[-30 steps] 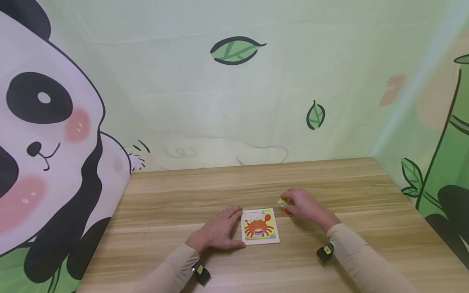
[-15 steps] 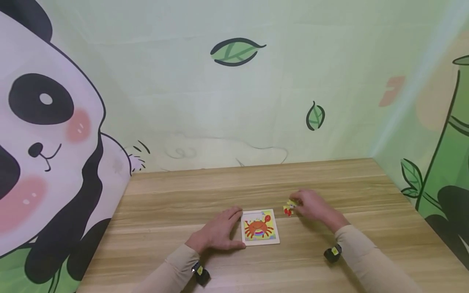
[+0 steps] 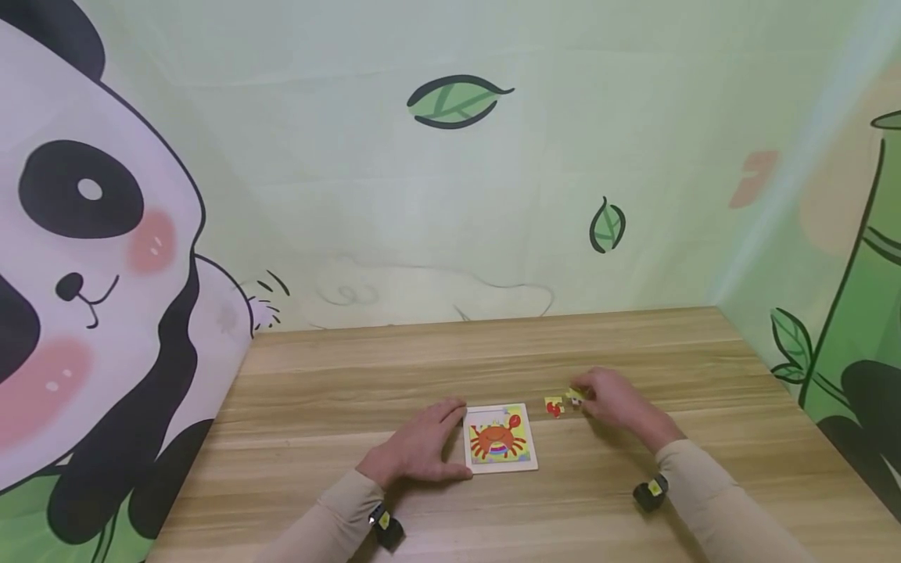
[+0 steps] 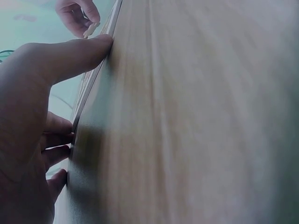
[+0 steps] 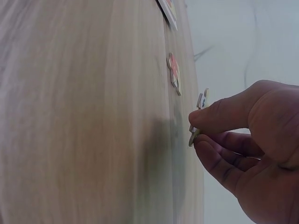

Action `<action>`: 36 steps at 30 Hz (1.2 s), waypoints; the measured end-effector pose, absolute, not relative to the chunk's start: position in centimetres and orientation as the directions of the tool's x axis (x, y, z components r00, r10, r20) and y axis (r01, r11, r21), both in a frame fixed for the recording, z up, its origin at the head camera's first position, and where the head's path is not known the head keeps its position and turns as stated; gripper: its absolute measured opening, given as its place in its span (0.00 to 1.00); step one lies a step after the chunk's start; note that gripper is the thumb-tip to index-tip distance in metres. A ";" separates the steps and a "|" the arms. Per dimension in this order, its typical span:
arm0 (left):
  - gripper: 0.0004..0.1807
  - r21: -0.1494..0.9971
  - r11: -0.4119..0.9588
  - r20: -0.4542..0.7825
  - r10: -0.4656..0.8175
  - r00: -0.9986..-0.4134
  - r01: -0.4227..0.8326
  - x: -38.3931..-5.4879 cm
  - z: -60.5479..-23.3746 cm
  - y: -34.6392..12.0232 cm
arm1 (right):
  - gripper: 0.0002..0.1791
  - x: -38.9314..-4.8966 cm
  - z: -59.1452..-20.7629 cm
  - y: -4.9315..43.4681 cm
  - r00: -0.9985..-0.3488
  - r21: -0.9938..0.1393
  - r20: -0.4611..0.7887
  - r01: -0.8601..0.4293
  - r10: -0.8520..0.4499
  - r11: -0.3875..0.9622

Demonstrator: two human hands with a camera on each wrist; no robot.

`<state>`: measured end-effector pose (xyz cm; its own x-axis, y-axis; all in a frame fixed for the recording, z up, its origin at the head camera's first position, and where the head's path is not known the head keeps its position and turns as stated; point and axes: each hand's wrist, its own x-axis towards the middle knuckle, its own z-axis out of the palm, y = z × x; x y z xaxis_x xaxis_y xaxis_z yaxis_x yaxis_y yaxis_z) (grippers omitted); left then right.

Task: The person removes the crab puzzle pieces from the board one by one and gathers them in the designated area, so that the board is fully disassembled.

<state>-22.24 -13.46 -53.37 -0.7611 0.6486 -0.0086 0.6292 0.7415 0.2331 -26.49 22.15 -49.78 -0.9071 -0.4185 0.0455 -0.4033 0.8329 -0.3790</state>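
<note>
A crab jigsaw puzzle (image 3: 497, 440) in a pale square frame lies on the wooden table. My left hand (image 3: 417, 444) rests at its left side, thumb and fingertips against the frame's edge with the fingers fairly straight. In the left wrist view the left thumb (image 4: 79, 56) touches that edge. To the right of the frame, a red and yellow puzzle piece (image 3: 554, 407) lies flat on the table. Just beyond it my right hand (image 3: 619, 399) pinches another puzzle piece (image 5: 200, 116), yellowish with white, between thumb and fingertips, held tilted above the table in the right wrist view.
The wooden table (image 3: 338, 367) reaches back to a pale green wall cloth (image 3: 338, 195) printed with leaves. A printed panda (image 3: 105, 258) covers the left side, and green bamboo stands printed at the right.
My right hand has moved right with its pinched piece, and the red and yellow piece now lies apart from it on the table. My left hand has stayed at the frame.
</note>
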 end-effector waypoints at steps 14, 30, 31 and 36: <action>0.56 0.240 0.745 -0.005 0.642 -0.767 0.622 -22.2 -53.5 -13.5 | 0.13 -26.2 -49.8 22.7 -0.908 -0.369 0.061 -0.407 -0.415 0.835; 0.56 0.240 0.748 -0.013 0.640 -0.768 0.619 -22.3 -53.6 -13.5 | 0.10 -25.9 -49.7 22.7 -0.919 -0.340 0.015 -0.376 -0.395 0.862; 0.56 0.240 0.747 -0.011 0.641 -0.768 0.620 -22.3 -53.6 -13.5 | 0.10 -25.9 -49.7 22.6 -0.919 -0.346 0.012 -0.373 -0.394 0.861; 0.56 0.241 0.743 -0.008 0.645 -0.764 0.624 -22.2 -53.6 -13.5 | 0.06 -26.0 -49.9 22.5 -0.925 -0.360 0.002 -0.356 -0.381 0.863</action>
<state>-22.24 -13.52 -53.56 -0.7645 0.6446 -0.0080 0.6241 0.7432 0.2413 -26.02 22.49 -49.88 -0.9248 -0.3806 0.0020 -0.3558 0.8626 -0.3597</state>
